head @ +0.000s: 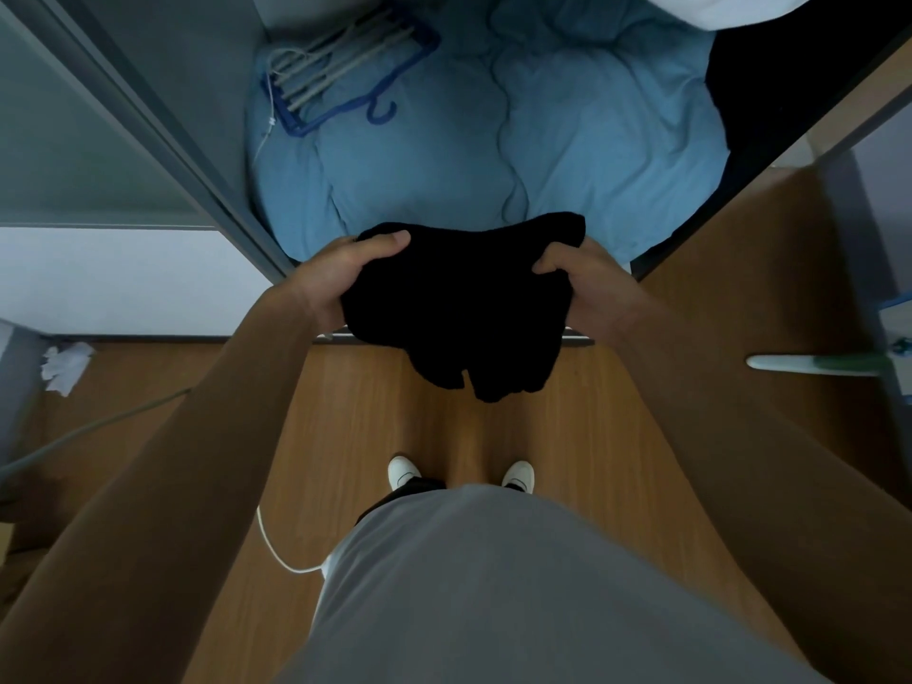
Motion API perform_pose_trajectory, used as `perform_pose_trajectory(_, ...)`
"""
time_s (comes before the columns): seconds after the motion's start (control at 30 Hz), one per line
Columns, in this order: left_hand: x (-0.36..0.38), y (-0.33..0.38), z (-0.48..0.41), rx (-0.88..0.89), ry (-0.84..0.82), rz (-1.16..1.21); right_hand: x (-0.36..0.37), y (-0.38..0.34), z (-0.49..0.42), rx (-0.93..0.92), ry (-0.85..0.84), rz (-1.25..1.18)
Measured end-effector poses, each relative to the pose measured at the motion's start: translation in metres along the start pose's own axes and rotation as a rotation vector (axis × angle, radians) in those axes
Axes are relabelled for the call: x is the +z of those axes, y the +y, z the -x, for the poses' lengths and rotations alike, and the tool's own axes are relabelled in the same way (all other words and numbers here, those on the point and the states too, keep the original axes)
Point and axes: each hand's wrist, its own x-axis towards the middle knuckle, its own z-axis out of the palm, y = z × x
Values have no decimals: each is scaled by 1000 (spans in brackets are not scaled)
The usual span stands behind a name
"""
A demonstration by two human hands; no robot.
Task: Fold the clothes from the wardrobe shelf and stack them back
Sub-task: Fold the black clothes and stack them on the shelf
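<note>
wardrobe (207, 155): open in front of the person, grey side panel on the left, wooden panel on the right, dim inside.
floor (375, 436): wood-look boards under the person, running up to the wardrobe's bottom rail.
blue bedding (567, 140): pale blue, puffy and creased, filling most of the wardrobe's lower compartment.
person: standing facing the wardrobe, grey top in the lower part of the view, both bare forearms reaching forward, white shoes (404, 472) side by side on the floor.
black garment (459, 298): bunched and partly folded, held in the air between the two hands at the wardrobe's front edge, its top over the near edge of the blue bedding, its lower end hanging free above the floor; touching nothing but the hands.
dark clothing (770, 91): a black mass in the right of the compartment, beside the bedding; detail too dark to tell.
left hand (345, 276): closed on the garment's left edge, thumb on top, fingers tucked beneath the cloth.
right hand (577, 283): closed on the garment's right edge, fingers curled over the top of the fabric.
hangers (340, 66): a blue one with several pale ones, lying on the bedding at the back left.
white cable (281, 550): curving across the floor by the person's left side.
crumpled paper (64, 367): white, on the floor at far left.
</note>
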Motion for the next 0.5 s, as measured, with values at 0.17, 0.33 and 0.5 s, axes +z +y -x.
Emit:
perform_pose_trajectory(0.17,5,1,-6,18,160,21,3,5,-6,2,125,-29)
perform_pose_trajectory(0.33,0,2,-12,189,412,-13,5,7,-8,15,202,-70)
perform_pose_trajectory(0.5,1,1,-16,399,645,-364,10,4,-9,21,218,-40)
